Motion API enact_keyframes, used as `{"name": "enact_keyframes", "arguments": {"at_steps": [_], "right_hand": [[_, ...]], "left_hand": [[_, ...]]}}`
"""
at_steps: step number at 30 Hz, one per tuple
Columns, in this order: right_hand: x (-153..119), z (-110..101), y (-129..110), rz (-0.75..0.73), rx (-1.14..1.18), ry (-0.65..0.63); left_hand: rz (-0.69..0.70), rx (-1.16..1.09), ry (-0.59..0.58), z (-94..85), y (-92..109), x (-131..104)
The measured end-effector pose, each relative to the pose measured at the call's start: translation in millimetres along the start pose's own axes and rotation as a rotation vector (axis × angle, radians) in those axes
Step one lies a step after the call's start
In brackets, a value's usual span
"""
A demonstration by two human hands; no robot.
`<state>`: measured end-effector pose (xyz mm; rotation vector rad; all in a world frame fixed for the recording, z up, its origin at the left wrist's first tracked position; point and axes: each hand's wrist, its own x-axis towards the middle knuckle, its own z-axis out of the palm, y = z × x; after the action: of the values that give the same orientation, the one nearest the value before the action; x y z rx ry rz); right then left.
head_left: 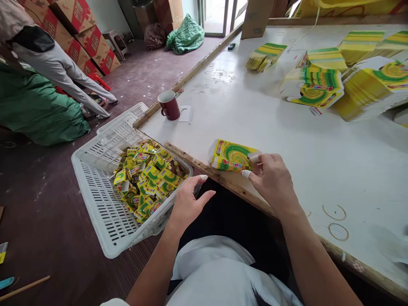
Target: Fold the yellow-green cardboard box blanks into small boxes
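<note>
Head view takes in a white table with wooden edging and, beside its edge on the left, a white plastic basket part filled with a heap of small yellow-green packs. Stacks of flat cartons stand at the far right of the tabletop. The near stack of printed cartons lies by the table's near edge, close to the basket. The person's right hand has thumb and forefinger at its right end; whether they clamp a piece cannot be told. The left hand holds nothing, thumb and fingers apart, by the basket's rim. White covers cap some fingertips. The step seems to be singling out one carton; the next move probably calls for a light pinch that parts just one.
</note>
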<state>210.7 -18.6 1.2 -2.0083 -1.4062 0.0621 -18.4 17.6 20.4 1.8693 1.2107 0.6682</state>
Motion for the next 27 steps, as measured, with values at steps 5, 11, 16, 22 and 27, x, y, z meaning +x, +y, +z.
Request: {"name": "enact_keyframes", "arguments": {"at_steps": [5, 11, 16, 22, 27], "right_hand": [[0, -9, -6, 0.097, 0.143, 0.023], [-18, -35, -35, 0.099, 0.512, -0.193], [-40, -28, -62, 0.106, 0.788, -0.494], [-52, -17, -77, 0.084, 0.767, -0.411], [-58, -11, -81, 0.069, 0.764, -0.393]], "left_hand": [[-0.060, -0.160, -0.063, 10.2, 2, -6], [-0.144, -0.621, -0.198, 28.9, 18, -4], [-0.093, -0.797, 0.026, 44.2, 30, 1], [-0.168, -0.819, 0.304, 47.2, 31, 6], [-0.116, -0.885, 0.360, 44.0, 39, 13]]}}
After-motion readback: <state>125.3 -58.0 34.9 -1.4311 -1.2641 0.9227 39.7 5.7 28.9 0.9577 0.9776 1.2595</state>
